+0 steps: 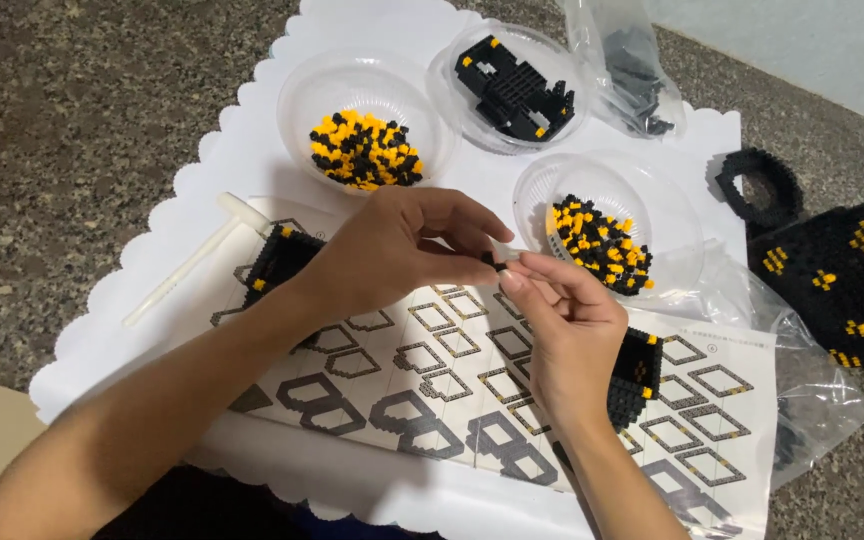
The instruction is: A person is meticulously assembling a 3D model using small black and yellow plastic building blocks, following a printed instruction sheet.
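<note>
While 2 bare hands are raised above the instruction sheet (452, 370), 1 tiny black brick (490, 261) is pinched between them: the left hand (392, 250) is curled with thumb and forefinger closed on the piece, and the right hand (567, 320) meets it from below with fingertips drawn together on the same piece. The brick is held in the air just in front of the nearest bowl. 3 clear plastic bowls are counted on the white scalloped mat (232, 150): 1 at the left (297, 95) filled with yellow and black bricks, 1 at the top centre (452, 60) holding a built black block, and 1 at the right (667, 215) with a smaller heap of black, yellow and orange bricks. 1 white plastic tool (192, 260) is laid on the mat beside the sheet. 2 small built black pieces are seen on the sheet, 1 behind the left wrist (277, 262) and 1 beside the right wrist (637, 375). 2 clear plastic bags are seen, 1 at the top (627, 70) and 1 at the right edge (812, 390). 1 large black build with yellow studs (842, 270) is set on the speckled floor, off the mat.
</note>
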